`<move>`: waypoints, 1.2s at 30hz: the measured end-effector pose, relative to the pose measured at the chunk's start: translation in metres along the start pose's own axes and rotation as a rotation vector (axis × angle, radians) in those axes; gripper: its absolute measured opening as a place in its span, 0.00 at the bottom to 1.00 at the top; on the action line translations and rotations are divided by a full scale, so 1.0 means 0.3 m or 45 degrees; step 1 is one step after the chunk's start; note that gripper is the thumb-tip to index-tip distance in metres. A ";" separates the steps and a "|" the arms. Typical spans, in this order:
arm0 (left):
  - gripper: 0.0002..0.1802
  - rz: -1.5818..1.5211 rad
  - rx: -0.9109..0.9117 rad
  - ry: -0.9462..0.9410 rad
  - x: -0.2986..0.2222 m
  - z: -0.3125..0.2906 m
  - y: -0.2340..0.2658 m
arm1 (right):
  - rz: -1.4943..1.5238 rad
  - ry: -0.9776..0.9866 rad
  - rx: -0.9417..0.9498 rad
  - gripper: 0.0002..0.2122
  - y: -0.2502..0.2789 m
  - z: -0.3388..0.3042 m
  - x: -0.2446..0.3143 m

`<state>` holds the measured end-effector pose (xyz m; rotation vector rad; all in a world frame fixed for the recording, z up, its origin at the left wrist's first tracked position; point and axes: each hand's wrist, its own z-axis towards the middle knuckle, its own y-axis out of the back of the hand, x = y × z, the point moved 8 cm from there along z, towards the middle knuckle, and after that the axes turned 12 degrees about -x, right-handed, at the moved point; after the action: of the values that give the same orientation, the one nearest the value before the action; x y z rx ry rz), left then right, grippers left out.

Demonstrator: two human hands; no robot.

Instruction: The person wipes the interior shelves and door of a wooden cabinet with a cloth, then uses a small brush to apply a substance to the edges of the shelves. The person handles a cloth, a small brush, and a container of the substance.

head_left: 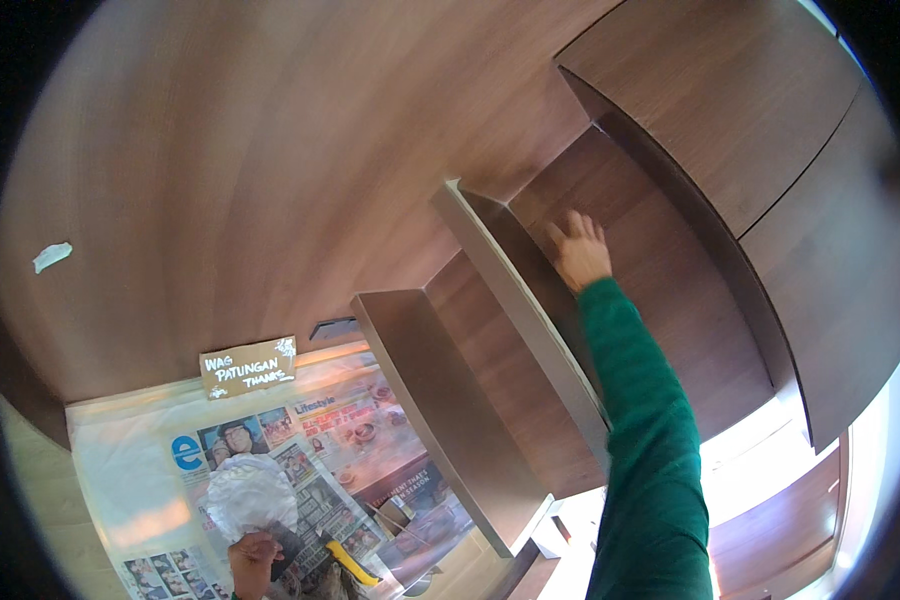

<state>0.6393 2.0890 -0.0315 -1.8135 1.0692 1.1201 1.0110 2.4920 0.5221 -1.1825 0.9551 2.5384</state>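
My right hand [582, 252], in a green sleeve, reaches up into the open wooden shelf unit. Its fingers are spread and slightly blurred, with nothing seen in them, close to the brown back panel [660, 270] above the upper shelf board [515, 270]. Whether the fingertips touch the panel I cannot tell. Low in the view, my left hand [254, 560] is closed, apparently on a dark grey flat piece [288, 548]. Just beyond this hand is a round, crinkled white thing [250, 497]; whether the hand also supports it is unclear.
A lower shelf board [440, 400] juts out near the right arm. Newspaper sheets [315, 470] cover the surface below, with a yellow-handled tool [353, 563] on them. A hand-lettered cardboard sign [249, 367] leans against the wood panel. Closed cabinet doors [720, 100] are at upper right.
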 end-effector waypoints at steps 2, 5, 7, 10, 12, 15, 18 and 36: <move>0.07 -0.104 -0.046 0.005 -0.044 -0.014 0.026 | 0.075 0.034 0.060 0.20 0.107 -0.138 -0.026; 0.08 -0.097 -0.078 0.003 -0.095 -0.044 0.024 | 0.121 0.112 -0.077 0.18 0.381 -0.322 -0.059; 0.07 -0.096 -0.113 0.048 -0.123 -0.070 0.000 | 0.176 0.071 -0.192 0.17 0.590 -0.416 -0.079; 0.08 -0.085 -0.037 -0.066 -0.215 -0.137 -0.084 | 0.246 0.028 -0.284 0.17 0.883 -0.557 -0.085; 0.08 -0.093 0.021 -0.096 -0.258 -0.197 -0.160 | 0.301 -0.062 -0.345 0.16 1.043 -0.684 -0.075; 0.08 -0.211 0.147 0.039 -0.259 -0.270 -0.301 | 1.013 -0.310 -0.301 0.14 1.192 -0.946 0.032; 0.12 -0.066 0.257 -0.131 -0.298 -0.207 -0.449 | 2.138 -0.366 0.125 0.17 1.228 -1.132 0.376; 0.17 1.363 -0.717 -0.703 -0.371 0.200 -0.035 | 3.503 -0.179 0.018 0.02 1.808 -1.263 0.891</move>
<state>0.5999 2.1759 0.0523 -1.0513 1.4808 2.5727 0.8446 1.8084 0.4027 -0.6043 -0.9679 -0.5834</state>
